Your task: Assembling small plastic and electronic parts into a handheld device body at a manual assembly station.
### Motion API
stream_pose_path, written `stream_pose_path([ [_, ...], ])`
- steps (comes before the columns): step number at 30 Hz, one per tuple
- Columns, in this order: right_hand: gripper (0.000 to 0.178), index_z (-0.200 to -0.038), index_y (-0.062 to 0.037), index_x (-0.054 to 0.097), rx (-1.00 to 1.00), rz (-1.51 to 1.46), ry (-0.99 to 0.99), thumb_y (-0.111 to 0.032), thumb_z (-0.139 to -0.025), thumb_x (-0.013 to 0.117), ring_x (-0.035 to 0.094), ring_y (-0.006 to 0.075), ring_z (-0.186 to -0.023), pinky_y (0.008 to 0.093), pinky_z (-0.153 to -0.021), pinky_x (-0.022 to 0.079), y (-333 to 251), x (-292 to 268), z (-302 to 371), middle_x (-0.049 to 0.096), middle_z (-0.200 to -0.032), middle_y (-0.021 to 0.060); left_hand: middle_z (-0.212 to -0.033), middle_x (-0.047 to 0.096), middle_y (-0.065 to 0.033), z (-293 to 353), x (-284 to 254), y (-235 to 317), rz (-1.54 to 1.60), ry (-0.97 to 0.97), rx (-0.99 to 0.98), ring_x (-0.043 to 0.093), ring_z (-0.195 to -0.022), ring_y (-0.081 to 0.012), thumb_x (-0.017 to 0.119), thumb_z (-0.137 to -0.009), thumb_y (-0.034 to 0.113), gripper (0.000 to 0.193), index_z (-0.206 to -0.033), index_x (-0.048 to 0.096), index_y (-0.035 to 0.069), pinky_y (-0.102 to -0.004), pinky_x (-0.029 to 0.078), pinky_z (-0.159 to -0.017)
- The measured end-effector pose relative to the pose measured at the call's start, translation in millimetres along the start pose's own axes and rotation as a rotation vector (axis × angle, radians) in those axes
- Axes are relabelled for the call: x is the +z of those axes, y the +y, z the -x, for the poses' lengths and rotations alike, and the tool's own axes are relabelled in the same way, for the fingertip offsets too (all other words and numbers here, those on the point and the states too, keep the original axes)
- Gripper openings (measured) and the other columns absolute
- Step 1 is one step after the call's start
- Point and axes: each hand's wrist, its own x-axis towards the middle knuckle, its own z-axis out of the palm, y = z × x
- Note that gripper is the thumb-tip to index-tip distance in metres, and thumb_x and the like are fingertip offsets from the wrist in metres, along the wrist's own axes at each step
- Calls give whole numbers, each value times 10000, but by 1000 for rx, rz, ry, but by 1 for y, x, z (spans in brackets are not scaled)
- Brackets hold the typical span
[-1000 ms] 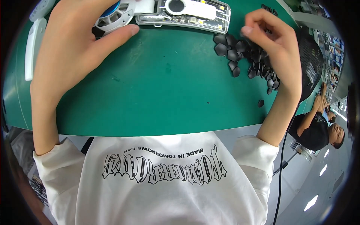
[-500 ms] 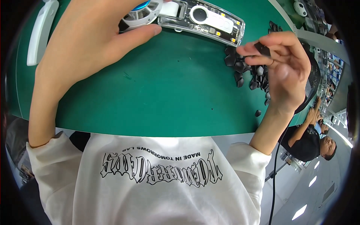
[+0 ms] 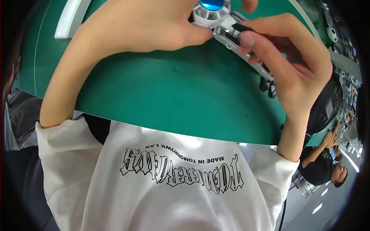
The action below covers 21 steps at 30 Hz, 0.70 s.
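Note:
My left hand [image 3: 154,29] is closed round the white fan head [image 3: 206,18] of a small device at the top. The head has spokes and a shiny blue centre cap [image 3: 211,4]. A long clear-cased handle [image 3: 227,39] runs from it toward the lower right, mostly hidden under my right hand. Between thumb and forefinger, my right hand [image 3: 298,61] pinches a small black piece [image 3: 241,27], held against or just above the handle near the fan head. Several loose black pieces [image 3: 268,86] lie by the handle's far end, partly covered by my right hand.
A white curved part [image 3: 71,19] lies on the green table mat [image 3: 173,96] at the upper left. Beyond my right wrist sits a black mesh item [image 3: 327,98]. A person in a black shirt [image 3: 318,165] is at the far right; another person [image 3: 8,73] shows partly at the left edge.
My right hand has moved from above the pile of black pieces onto the device, bringing the black piece to its handle. The device now tilts more steeply in view, and the view has shifted.

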Motion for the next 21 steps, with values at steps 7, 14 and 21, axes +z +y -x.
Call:
stream_pose_path([
  [7, 123, -865, 52, 744, -137, 124, -47, 92, -754, 778, 601, 112, -679, 225, -556, 440, 10, -2, -21, 710, -816, 82, -899, 664, -160, 0, -12, 31, -123, -35, -134, 654, -853, -358, 769, -678, 22, 418, -1084, 667, 15, -415, 512, -723],
  [14, 133, -850, 35, 701, -189, 171, -4, 60, -767, 802, 569, 107, -652, 233, -541, 412, 13, 3, -27, 654, -776, 51, -905, 667, -167, -22, -5, 40, -233, -87, -291, 655, -843, -366, 763, -693, 32, 420, -1102, 667, 17, -420, 509, -718],
  [21, 210, -828, 6, 656, -94, 216, -49, 0, -749, 850, 571, 111, -633, 239, -538, 432, 15, 2, -25, 630, -761, 24, -910, 670, -175, -24, -7, 56, -298, -165, -437, 657, -833, -373, 756, -708, 42, 423, -1120, 667, 19, -425, 507, -712],
])
